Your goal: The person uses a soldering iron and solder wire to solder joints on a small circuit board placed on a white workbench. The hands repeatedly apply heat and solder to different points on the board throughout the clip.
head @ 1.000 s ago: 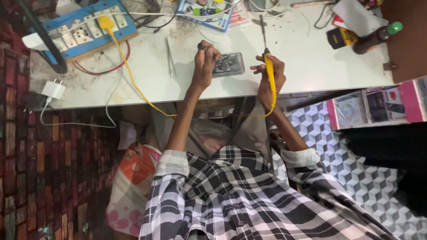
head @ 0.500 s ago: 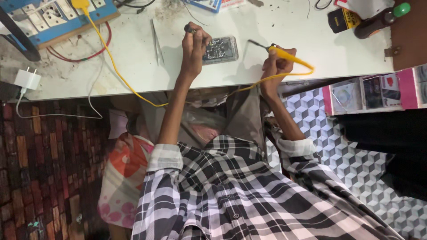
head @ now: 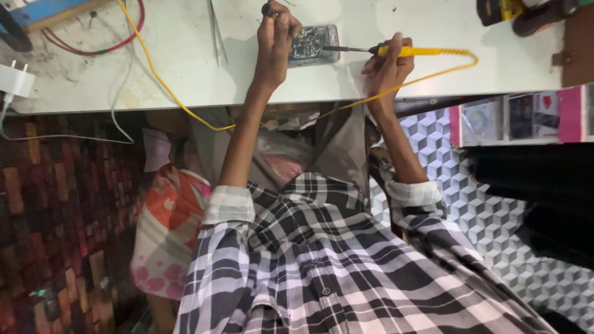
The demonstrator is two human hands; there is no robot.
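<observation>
Person seen from above: a long-sleeved checked shirt (head: 322, 272) in black, grey and white, buttoned down the front with small dark buttons. Both sleeves are rolled up, forming pale folded cuffs, one cuff (head: 230, 205) at the shirt's left, the other cuff (head: 413, 193) at its right. Forearms and hands are bare beyond the cuffs.

Right hand (head: 387, 65) holds yellow soldering iron (head: 396, 51), tip on circuit board (head: 314, 44).

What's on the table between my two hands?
In the head view, the opened phone lies between left hand and right hand, with the soldering iron tip on it.
</observation>
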